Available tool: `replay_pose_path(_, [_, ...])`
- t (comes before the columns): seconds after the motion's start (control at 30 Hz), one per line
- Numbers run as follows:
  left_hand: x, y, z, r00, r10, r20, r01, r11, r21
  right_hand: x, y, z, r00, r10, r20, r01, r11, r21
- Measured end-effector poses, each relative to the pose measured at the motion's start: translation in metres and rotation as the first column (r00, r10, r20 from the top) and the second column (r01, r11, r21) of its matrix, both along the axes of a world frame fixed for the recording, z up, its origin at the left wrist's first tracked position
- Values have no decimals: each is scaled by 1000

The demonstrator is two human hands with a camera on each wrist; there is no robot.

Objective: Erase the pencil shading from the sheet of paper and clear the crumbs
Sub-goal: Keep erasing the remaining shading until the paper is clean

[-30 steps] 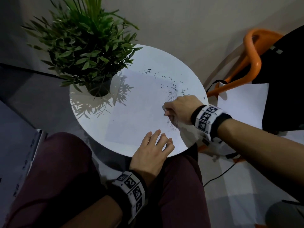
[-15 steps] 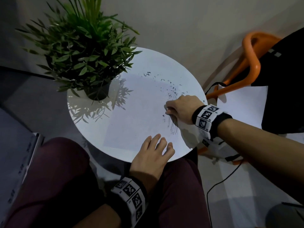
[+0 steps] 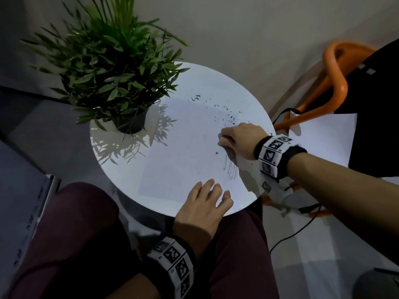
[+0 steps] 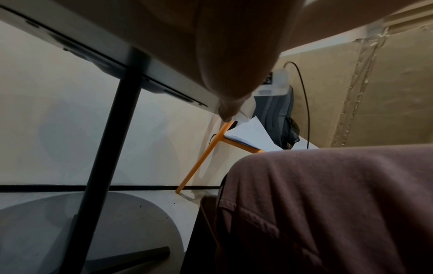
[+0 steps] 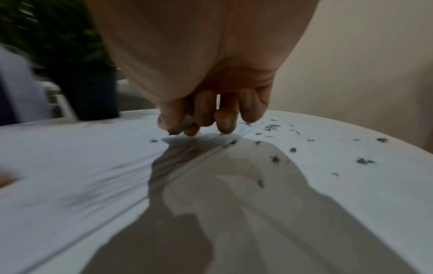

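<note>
Head view: right hand point(image 3: 239, 141) curled, fingertips pinching a small grey eraser point(image 5: 186, 123) against the sheet of paper point(image 3: 183, 152) at its right side. Left hand point(image 3: 203, 208) flat, fingers relaxed, pressing the sheet's near edge on the round worktop point(image 3: 248, 100). Remaining pencil shading point(image 3: 232, 169) lies just toward the person from the right hand, strokes running near-to-far; right hand is nearer. Crumbs point(image 3: 216, 106) scattered beyond it. Potted plant point(image 3: 112, 72) far left; its pot holds only foliage.

Plain wall point(image 3: 248, 35), round white table point(image 3: 241, 93) (dimly lit), orange chair point(image 3: 336, 87)
</note>
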State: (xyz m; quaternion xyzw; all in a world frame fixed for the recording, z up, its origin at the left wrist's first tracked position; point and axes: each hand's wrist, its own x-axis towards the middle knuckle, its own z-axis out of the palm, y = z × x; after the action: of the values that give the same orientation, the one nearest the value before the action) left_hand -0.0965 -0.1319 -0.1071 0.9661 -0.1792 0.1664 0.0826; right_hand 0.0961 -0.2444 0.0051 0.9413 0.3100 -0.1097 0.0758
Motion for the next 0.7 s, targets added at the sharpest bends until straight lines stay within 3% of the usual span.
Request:
replay_pose_path(0.1, [0, -1, -3, 999, -1, 37, 0, 1000, 13, -30, -8, -2, 989, 102, -107, -96, 994, 57])
replay_pose_path(0.2, [1, -2, -5, 996, -4, 91, 4, 1000, 3, -35, -8, -4, 988, 158, 4, -157, 986, -53])
replay_pose_path(0.4, [1, 0, -5, 996, -10, 84, 11, 1000, -10, 16, 12, 8, 996, -18, 85, 27, 993, -113])
replay_pose_path(0.57, [1, -1, -10, 988, 0, 154, 8, 999, -52, -24, 3, 8, 999, 53, 6, -52, 996, -70])
replay_pose_path(0.7, [0, -3, -10, 979, 20, 201, -6, 998, -68, -22, 4, 7, 989, 22, 143, -4, 992, -130])
